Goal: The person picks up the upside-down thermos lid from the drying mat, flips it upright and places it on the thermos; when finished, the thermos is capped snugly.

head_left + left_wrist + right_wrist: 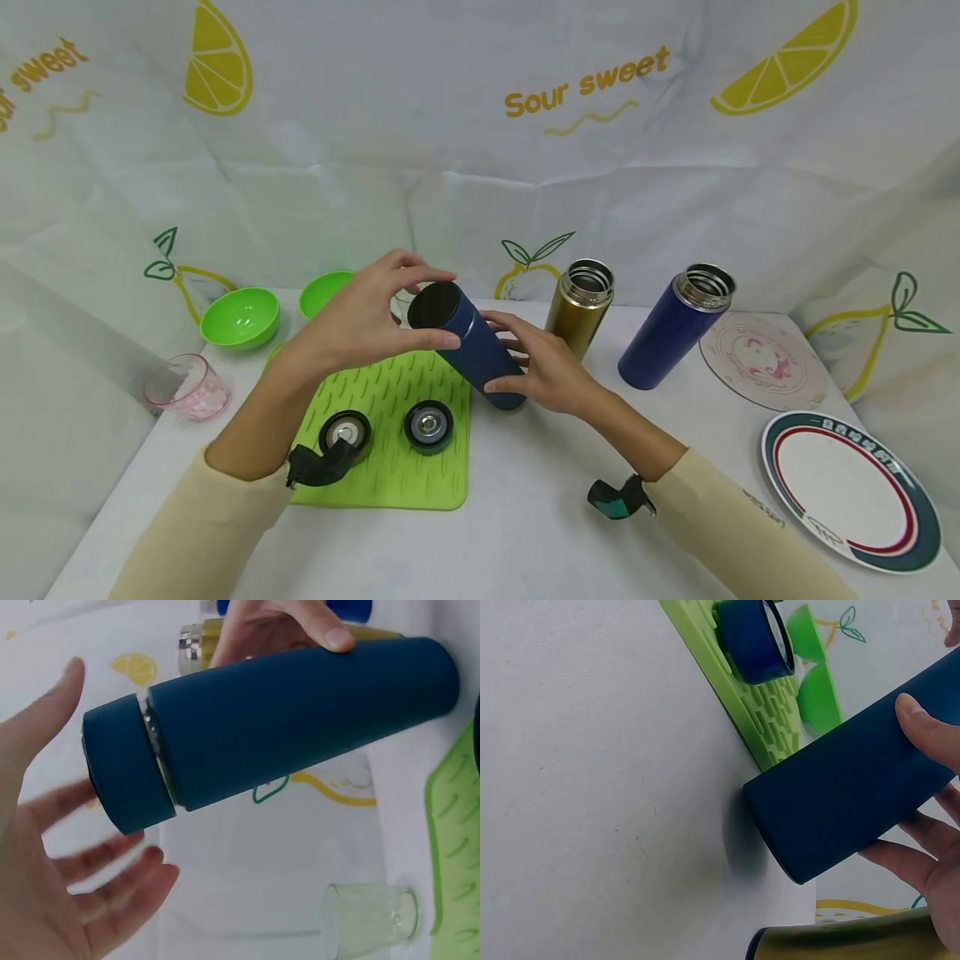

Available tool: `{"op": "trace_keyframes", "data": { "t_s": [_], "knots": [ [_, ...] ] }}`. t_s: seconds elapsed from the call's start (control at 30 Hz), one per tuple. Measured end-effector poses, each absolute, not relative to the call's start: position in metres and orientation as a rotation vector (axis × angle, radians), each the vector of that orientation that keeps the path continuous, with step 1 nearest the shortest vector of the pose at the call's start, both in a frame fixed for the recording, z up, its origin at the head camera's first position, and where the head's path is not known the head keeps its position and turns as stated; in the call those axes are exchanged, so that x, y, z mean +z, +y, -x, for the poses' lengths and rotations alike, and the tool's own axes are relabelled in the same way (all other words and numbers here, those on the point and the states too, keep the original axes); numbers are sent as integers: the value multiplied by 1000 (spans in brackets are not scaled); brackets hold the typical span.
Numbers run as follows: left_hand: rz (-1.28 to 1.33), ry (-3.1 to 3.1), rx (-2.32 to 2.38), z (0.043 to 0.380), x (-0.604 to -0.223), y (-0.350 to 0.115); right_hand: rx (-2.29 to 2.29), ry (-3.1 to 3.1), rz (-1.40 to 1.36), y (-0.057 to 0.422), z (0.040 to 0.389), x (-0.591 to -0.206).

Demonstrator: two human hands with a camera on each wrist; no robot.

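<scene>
A dark blue thermos flask (pixel 483 362) leans to the left with its lid (pixel 124 769) on; a thin silver ring shows below the lid. My right hand (pixel 551 367) holds the flask's body, thumb on the near side and fingers behind. Around the lid, my left hand (pixel 360 321) spreads its thumb and fingers; in the left wrist view the thumb stands apart from it. Whether a fingertip touches the lid I cannot tell. The flask's base is close to the table, near the right edge of the green mat (pixel 397 483).
Two dark lids (pixel 347 433) lie upturned on the mat. An uncapped gold flask (pixel 577 321) and an uncapped blue flask (pixel 667 333) stand right. Green bowls (pixel 242 321) and a pink cup (pixel 198 396) are left. A plate (pixel 847 492) and round pink mat (pixel 765 362) lie right.
</scene>
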State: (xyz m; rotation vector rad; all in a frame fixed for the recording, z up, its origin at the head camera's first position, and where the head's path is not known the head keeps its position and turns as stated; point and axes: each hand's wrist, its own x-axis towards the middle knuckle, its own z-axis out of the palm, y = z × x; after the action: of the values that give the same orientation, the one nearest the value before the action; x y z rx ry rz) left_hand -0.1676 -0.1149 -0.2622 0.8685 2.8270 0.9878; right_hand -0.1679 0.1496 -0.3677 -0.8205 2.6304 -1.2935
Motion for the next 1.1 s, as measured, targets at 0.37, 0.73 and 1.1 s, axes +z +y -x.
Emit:
{"op": "trace_keyframes", "data": {
  "t_s": [0.37, 0.73, 1.1],
  "knots": [
    [-1030, 2686, 1045, 169, -259, -120, -1256, 2627, 854, 148, 169, -365],
    [-881, 2876, 914, 166, -262, -116, -1247, 2646, 890, 147, 169, -367],
    [-1056, 2619, 1141, 171, -263, -121, -1253, 2627, 883, 148, 168, -365]
  ]
}}
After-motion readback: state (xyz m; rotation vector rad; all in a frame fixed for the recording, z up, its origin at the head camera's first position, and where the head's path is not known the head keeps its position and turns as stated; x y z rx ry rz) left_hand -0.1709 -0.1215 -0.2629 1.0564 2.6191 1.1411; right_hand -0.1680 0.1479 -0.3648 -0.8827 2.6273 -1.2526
